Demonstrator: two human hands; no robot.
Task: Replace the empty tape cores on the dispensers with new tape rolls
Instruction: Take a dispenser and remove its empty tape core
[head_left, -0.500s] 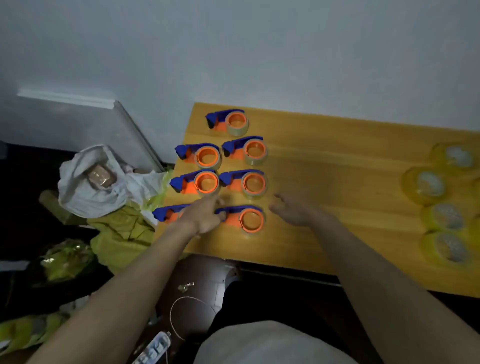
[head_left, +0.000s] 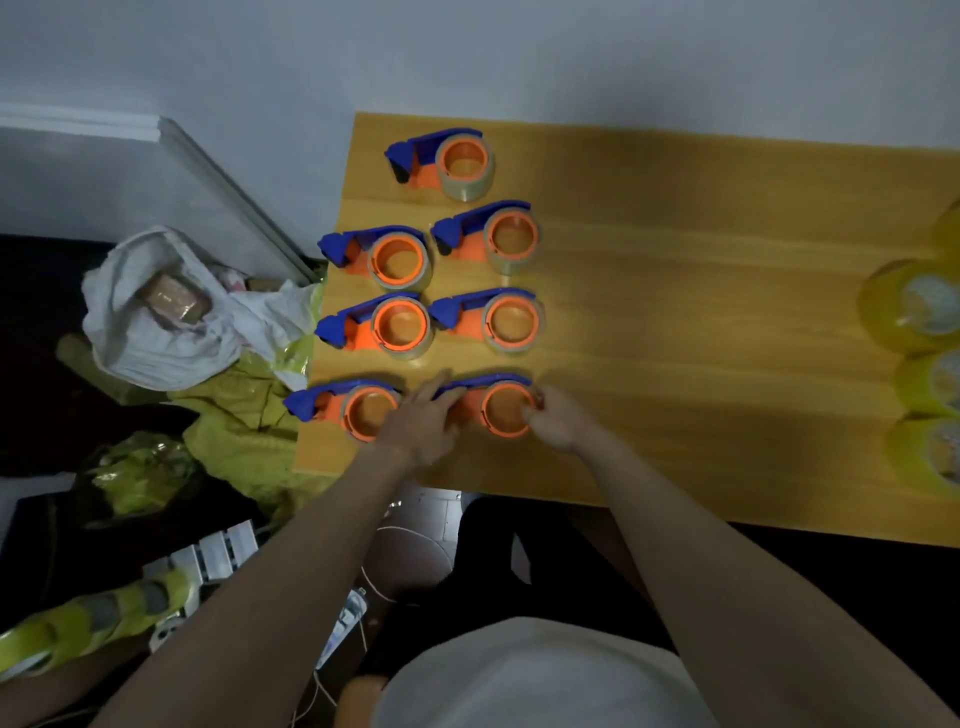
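Seven dispensers: orange and blue tape dispensers sit on the left part of the wooden table (head_left: 675, 291), each with a round orange wheel facing up.
Far one: a single dispenser (head_left: 447, 161) sits alone, nearest the wall (head_left: 467, 52), with a thin core around its wheel.
Middle rows: four dispensers sit in two pairs, the left ones (head_left: 384, 257) (head_left: 382, 325) and the right ones (head_left: 493, 239) (head_left: 496, 319), close together but not touching.
Near left dispenser (head_left: 345, 408): it sits by the table's front left corner, just beside the left hand.
Near right dispenser (head_left: 493, 405): it sits between the two hands, flat on the table.
Left hand (head_left: 423, 421): it lies over the blue front part of the near right dispenser, fingers stretched out flat; I cannot tell if it grips it.
Right hand (head_left: 558, 421): its fingers are curled at the right edge of the orange wheel and touch it; how tight the hold is I cannot tell.
New tape rolls: yellowish clear rolls (head_left: 914, 306) (head_left: 935, 384) (head_left: 930, 452) sit at the table's right edge, well apart from the dispensers.
Floor on the left: a white bag (head_left: 156, 322) with a brown roll (head_left: 174, 304) inside lies beside yellow-green plastic (head_left: 234, 415).
Low in the view: a white power strip (head_left: 218, 551) and thin cords lie on the dark floor.
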